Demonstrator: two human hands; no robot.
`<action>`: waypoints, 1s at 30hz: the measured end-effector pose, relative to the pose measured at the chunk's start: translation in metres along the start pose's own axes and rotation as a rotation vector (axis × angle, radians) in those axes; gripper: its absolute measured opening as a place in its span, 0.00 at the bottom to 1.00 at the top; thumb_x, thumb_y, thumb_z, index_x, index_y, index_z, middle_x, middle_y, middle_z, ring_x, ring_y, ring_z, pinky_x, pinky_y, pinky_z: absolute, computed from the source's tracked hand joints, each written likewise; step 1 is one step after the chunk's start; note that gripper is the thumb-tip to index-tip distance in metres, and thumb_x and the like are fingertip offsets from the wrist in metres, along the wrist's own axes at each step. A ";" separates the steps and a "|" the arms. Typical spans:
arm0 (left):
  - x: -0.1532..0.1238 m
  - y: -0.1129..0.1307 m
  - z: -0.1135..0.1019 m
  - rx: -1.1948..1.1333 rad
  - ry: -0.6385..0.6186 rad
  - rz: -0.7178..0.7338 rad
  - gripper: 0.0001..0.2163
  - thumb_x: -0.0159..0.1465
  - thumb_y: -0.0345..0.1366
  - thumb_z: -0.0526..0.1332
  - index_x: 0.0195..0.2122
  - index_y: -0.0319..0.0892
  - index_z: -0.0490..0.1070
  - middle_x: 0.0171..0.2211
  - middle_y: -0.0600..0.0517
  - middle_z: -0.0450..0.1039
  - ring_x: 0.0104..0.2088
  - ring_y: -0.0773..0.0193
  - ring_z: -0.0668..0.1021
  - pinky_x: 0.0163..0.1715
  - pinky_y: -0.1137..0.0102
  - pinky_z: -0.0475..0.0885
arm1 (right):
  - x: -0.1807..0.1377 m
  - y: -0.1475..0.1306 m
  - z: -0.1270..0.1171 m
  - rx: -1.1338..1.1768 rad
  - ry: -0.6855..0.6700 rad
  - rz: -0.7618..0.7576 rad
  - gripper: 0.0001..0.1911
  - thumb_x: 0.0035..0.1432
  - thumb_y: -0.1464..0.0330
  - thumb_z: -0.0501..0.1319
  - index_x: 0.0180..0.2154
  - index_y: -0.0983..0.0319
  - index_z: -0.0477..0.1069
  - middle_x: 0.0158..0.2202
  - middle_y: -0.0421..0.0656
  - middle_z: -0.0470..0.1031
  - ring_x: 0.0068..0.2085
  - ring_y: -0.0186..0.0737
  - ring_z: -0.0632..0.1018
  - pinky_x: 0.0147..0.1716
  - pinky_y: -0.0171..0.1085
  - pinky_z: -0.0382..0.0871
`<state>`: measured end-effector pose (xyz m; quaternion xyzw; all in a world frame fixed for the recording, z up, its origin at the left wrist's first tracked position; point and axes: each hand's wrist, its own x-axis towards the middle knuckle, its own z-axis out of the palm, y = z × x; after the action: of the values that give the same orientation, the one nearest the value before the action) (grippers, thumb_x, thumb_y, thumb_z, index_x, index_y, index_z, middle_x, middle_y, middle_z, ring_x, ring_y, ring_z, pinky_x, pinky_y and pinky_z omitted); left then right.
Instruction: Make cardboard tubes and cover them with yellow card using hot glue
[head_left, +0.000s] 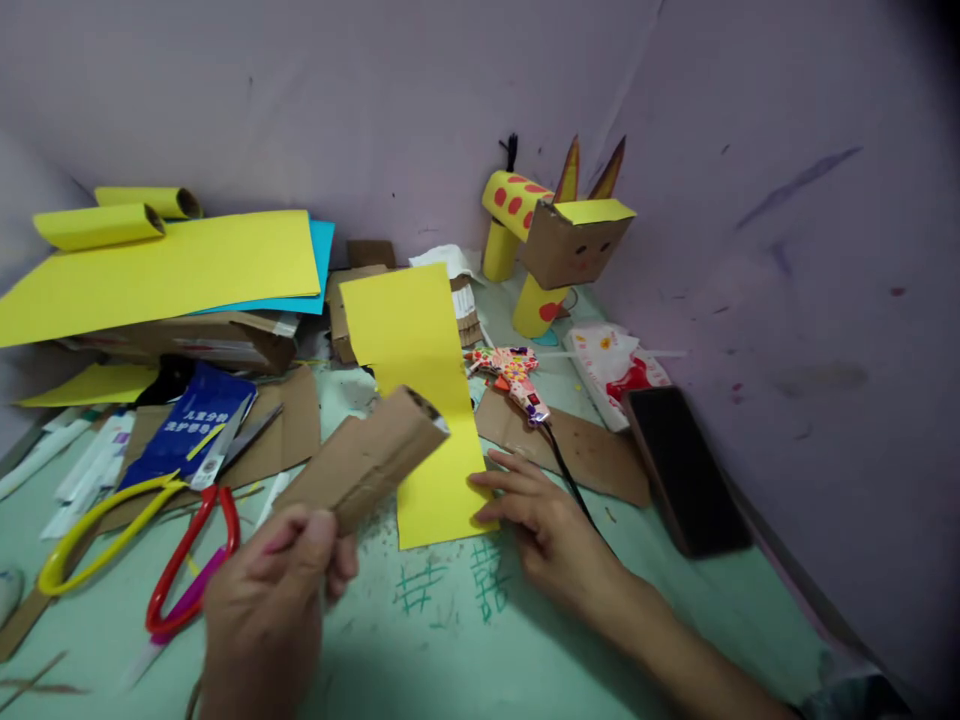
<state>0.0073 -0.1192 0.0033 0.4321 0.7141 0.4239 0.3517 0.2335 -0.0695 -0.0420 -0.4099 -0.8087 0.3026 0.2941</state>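
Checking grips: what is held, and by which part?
Left hand holds the cardboard tube by its near end; right hand just touches the yellow strip at its right edge.

From here I see a paper strip (439,390) running away from the person along the middle of the tabletop (427,670). The right hand (551,525) rests at its near right edge; the left hand (281,590) has a cardboard tube (367,455) before its left edge. Right of the strip sits a glue gun (517,380), its handle over a cardboard piece (577,450); a plastic bag (611,360) and, nearer, a smartphone (688,470) lie further right. Behind them, in the corner, stands a paper-tube animal (574,250). Far left, paper sheets (187,265) top a cardboard box (210,340); before it are a packet (184,420) and scissors (192,520).
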 end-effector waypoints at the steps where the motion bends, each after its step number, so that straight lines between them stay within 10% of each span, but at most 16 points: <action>1: 0.001 0.005 0.008 -0.028 -0.109 -0.036 0.16 0.60 0.47 0.55 0.20 0.44 0.64 0.16 0.55 0.67 0.17 0.68 0.68 0.17 0.75 0.64 | -0.001 -0.001 -0.004 -0.033 -0.022 0.020 0.27 0.34 0.88 0.51 0.31 0.61 0.78 0.46 0.47 0.78 0.58 0.51 0.68 0.54 0.55 0.63; 12: 0.037 -0.002 0.042 0.171 -0.223 0.034 0.14 0.58 0.44 0.54 0.19 0.42 0.63 0.15 0.58 0.62 0.18 0.70 0.63 0.18 0.75 0.56 | -0.002 0.001 -0.041 -0.047 0.356 0.222 0.09 0.54 0.74 0.56 0.34 0.60 0.74 0.38 0.46 0.80 0.41 0.45 0.79 0.43 0.44 0.72; 24: 0.040 -0.019 0.037 -0.007 -0.270 0.041 0.15 0.62 0.45 0.50 0.23 0.44 0.61 0.14 0.61 0.56 0.16 0.70 0.59 0.18 0.74 0.54 | 0.044 0.018 -0.057 -0.013 0.563 0.601 0.12 0.50 0.63 0.63 0.36 0.62 0.74 0.31 0.46 0.78 0.30 0.43 0.78 0.28 0.39 0.71; 30: 0.029 -0.018 0.037 -0.009 -0.138 0.129 0.11 0.58 0.42 0.56 0.22 0.43 0.68 0.15 0.59 0.57 0.18 0.69 0.60 0.19 0.73 0.54 | 0.045 0.000 -0.043 0.407 0.243 0.619 0.18 0.50 0.55 0.62 0.28 0.64 0.76 0.24 0.42 0.77 0.24 0.37 0.74 0.21 0.33 0.64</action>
<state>0.0223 -0.0861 -0.0314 0.5038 0.6571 0.4178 0.3741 0.2425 -0.0205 -0.0040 -0.6005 -0.5295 0.4805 0.3579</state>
